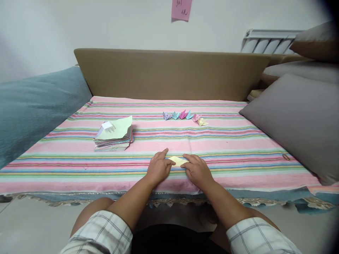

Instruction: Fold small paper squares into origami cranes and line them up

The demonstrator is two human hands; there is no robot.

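A: ok so what did the hands actually have?

B: One piece of yellow origami paper [177, 161], folded into a long, pointy shape. It lay near the front edge of the sofa seat, about midway along, on the striped cloth [148, 132].

A: Both hands on it?

B: Yep. The left hand [159, 165] held the left end with its thumb, index finger stretched out past it towards the back edge. The right hand [197, 170] held the other end, thumb and index a little apart on it. Couldn't tell how hard either one was pressing, or what the tucked-in fingers did.

A: And the stuff around it?

B: Towards the back edge, a bit right of the middle, was a row of little origami figures [183, 114]: lavender, blue, magenta, blue again, pink, then pale yellow at the right end. Left of the middle sat a messy paper stack [113, 144], pale green sheet on top, and a small white plastic thing with prongs [108, 126] on that. No clue what it was.

A: Anything by the sides?

B: A big gray cushion [286, 123] on the right edge, with a tiny brown loop [286, 157] just beside it. Teal fabric [39, 109] bordered the left edge.
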